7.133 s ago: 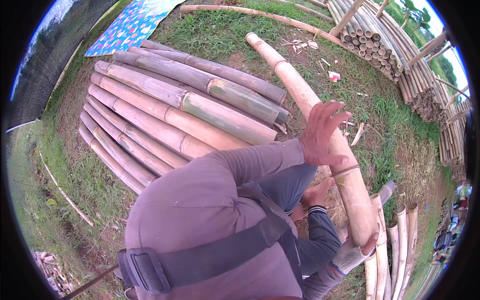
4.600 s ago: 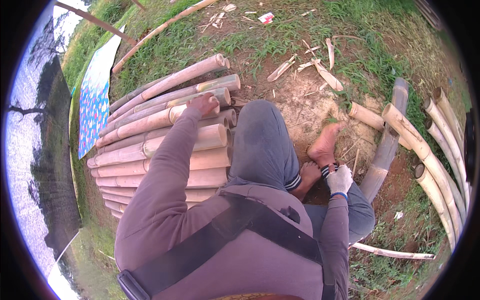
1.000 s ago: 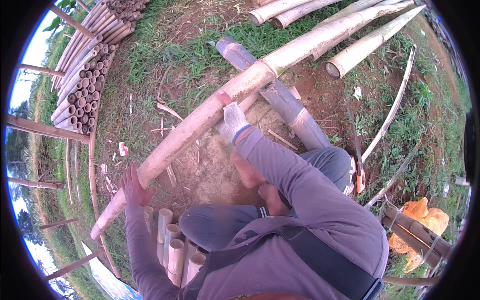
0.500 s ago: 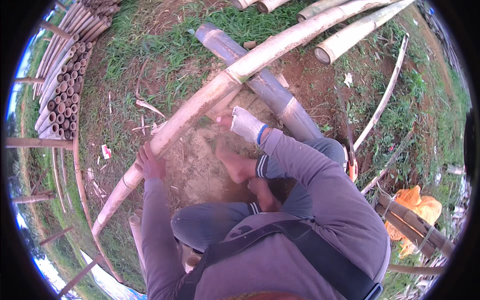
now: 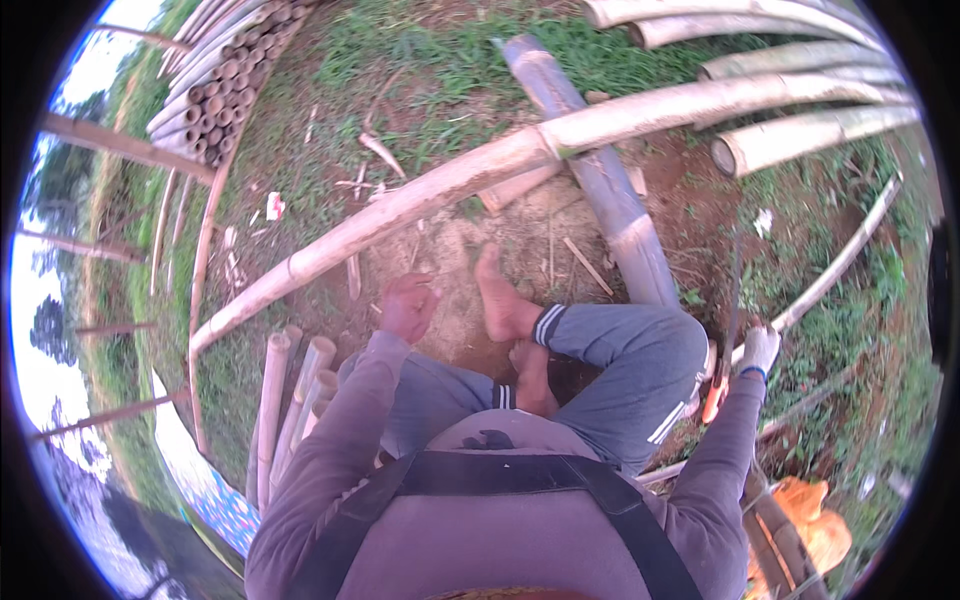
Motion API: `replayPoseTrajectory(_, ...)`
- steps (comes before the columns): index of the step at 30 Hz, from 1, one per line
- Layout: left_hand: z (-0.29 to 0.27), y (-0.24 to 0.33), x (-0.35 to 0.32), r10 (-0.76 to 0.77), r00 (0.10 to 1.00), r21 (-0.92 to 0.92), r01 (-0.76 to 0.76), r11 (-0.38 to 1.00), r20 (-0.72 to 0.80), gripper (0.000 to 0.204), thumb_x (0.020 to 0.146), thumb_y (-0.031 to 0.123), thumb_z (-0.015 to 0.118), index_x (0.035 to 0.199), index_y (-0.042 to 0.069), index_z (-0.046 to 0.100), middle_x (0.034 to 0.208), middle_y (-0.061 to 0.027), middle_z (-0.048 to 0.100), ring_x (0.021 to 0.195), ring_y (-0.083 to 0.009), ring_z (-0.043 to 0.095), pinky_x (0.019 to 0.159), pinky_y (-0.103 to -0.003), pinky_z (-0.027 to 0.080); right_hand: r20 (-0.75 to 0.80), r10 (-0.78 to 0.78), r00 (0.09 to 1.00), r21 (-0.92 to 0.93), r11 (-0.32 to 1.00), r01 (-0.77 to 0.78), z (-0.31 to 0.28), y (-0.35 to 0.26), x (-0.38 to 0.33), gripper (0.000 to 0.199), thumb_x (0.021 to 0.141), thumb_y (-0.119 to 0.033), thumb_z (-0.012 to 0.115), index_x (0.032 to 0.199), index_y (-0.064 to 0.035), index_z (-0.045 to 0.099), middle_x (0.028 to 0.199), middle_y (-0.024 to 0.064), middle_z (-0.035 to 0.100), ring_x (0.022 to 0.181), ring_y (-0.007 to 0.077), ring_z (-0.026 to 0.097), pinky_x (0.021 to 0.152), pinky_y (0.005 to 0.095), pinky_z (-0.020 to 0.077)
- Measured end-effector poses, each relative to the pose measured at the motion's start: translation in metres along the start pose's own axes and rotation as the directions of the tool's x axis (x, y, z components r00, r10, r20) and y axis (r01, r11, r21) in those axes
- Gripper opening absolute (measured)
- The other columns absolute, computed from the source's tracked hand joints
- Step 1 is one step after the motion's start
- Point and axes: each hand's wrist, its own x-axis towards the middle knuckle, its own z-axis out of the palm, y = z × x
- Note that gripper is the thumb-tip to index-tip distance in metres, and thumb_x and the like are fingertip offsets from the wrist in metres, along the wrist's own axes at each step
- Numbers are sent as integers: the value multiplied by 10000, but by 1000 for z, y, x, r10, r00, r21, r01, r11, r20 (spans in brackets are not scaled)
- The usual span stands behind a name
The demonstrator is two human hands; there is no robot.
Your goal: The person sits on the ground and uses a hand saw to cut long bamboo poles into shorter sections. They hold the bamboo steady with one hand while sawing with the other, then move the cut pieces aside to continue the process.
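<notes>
A long pale bamboo pole [image 5: 440,187] slants across the ground, resting over a thicker grey-brown bamboo log [image 5: 630,215]. My left hand [image 5: 408,308] hovers over the dirt, apart from the pole, its fingers loosely bent and apart with nothing visible in them. Out to the right, my right hand [image 5: 760,350] wears a whitish glove with a blue cuff. It is beside a saw with an orange handle [image 5: 714,398], whose thin dark blade [image 5: 737,285] points away from me, and by a thin curved bamboo piece [image 5: 840,258]. Its fingers are too unclear to read.
Short bamboo lengths [image 5: 270,410] stand by my left knee. Thick poles [image 5: 800,140] lie at the far right, and a stack of cut bamboo [image 5: 215,105] at the far left. An orange bag [image 5: 815,535] sits near right. My bare feet [image 5: 503,305] rest on the dirt.
My left hand has let go of the bamboo pole and drawn back toward me. My right hand has swung from near the pole out to the right, beside the saw. The view has shifted.
</notes>
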Motion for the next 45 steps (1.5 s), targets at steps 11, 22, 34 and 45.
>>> replayPoseTrajectory(11, 52, 57, -107, -152, 907, 233, 62, 970, 392, 429, 941, 435, 757, 1300, 199, 748, 1271, -98, 748, 1308, -333, 667, 1182, -608, 411, -215, 461, 861, -384, 771, -508, -40, 118, 69, 618, 976, -377, 728, 1316, 138, 693, 1236, 256, 759, 992, 393, 786, 795, 507, 653)
replayPoseTrajectory(22, 44, 50, -88, -189, 899, 169, 132, 977, 395, 456, 934, 423, 786, 1312, 170, 757, 1262, -128, 772, 1255, -345, 700, 1115, -526, 480, -232, 241, 942, 323, 933, -159, -36, 118, 79, 281, 964, -113, 707, 1168, 80, 714, 928, 151, 729, 751, 293, 719, 654, 449, 568)
replayPoseTrajectory(34, 61, 18, -75, -132, 861, 51, 123, 991, 491, 535, 894, 416, 822, 1341, 129, 762, 1334, -190, 757, 1234, -394, 717, 1125, -494, 530, -560, 80, 824, 285, 953, 102, -18, 122, -16, 125, 924, -79, 733, 1008, 10, 707, 828, 67, 665, 718, 164, 592, 653, 371, 488)
replayPoseTrajectory(45, 78, -9, -70, -182, 759, 63, 184, 981, 624, 588, 924, 478, 823, 1397, 138, 745, 1303, -198, 774, 1209, -398, 730, 1058, -489, 570, -145, 203, 968, 728, 684, -35, -14, 74, 14, 115, 1001, -27, 585, 1106, -61, 613, 813, 64, 644, 659, 226, 673, 567, 382, 604)
